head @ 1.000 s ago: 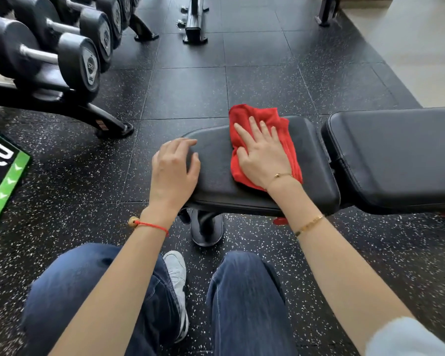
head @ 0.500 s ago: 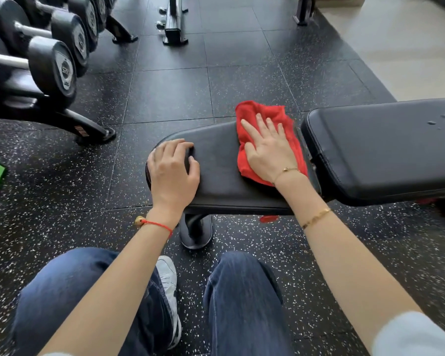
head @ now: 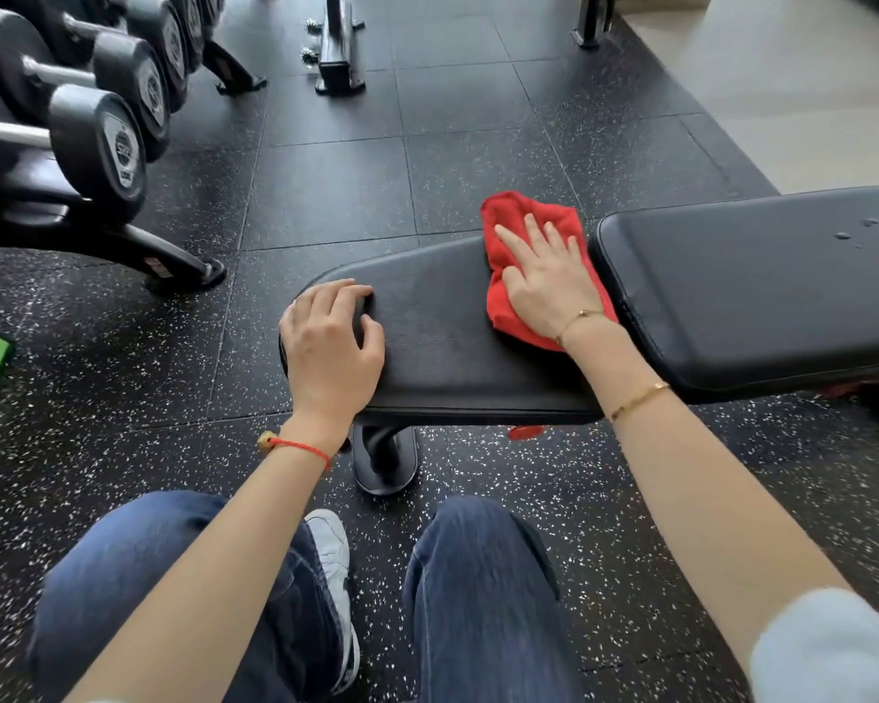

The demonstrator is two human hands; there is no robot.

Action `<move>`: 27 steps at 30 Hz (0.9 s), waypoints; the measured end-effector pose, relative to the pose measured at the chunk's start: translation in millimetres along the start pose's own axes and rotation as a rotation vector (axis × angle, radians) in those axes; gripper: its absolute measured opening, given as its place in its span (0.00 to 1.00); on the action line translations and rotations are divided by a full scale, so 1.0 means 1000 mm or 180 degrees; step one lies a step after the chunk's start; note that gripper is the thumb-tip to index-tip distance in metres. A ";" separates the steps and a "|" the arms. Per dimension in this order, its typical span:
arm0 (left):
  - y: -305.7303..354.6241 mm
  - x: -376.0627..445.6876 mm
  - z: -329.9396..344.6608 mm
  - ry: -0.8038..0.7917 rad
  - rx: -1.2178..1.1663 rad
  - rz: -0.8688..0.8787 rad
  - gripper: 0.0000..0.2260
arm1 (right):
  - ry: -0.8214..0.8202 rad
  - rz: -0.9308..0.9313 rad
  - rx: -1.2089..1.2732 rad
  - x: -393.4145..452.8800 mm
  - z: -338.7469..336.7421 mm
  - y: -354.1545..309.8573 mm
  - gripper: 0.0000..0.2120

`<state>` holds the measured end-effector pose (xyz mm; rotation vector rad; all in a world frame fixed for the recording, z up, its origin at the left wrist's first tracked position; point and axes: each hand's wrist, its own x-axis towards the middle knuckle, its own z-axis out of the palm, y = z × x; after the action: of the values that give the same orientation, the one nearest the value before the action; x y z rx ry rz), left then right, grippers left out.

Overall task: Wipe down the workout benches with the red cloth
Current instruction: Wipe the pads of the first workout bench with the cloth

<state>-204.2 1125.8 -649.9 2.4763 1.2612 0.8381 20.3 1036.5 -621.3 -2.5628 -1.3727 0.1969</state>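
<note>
Red cloth (head: 516, 230) sits centre-right of the frame on the bench seat pad (head: 442, 342), right hand (head: 544, 281) pressing it flat with straight fingers; left hand (head: 328, 342), loosely curled, rests on the pad's left end, holding nothing

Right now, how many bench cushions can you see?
2. The seat pad lies under both hands, and the long back pad sits right of it, running off the picture's right edge.
</note>
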 end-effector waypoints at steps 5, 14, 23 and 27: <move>0.000 -0.001 0.002 0.0059 0.0007 -0.0007 0.14 | 0.0330 -0.0388 0.0073 -0.059 0.013 0.000 0.27; 0.001 -0.002 0.002 0.0030 0.0074 0.0016 0.15 | -0.0114 0.0050 0.0087 0.007 -0.004 0.005 0.26; 0.000 -0.003 0.004 0.0047 0.0135 0.0039 0.15 | 0.0111 -0.0347 0.0002 -0.046 0.007 0.006 0.27; 0.002 -0.003 0.004 0.0061 0.0132 0.0004 0.16 | -0.0002 -0.0190 -0.0116 -0.011 0.004 -0.009 0.26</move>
<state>-201.8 1122.3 -653.0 2.5069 1.2965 0.8464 6.1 1033.2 -622.2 -2.5470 -1.4640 0.1640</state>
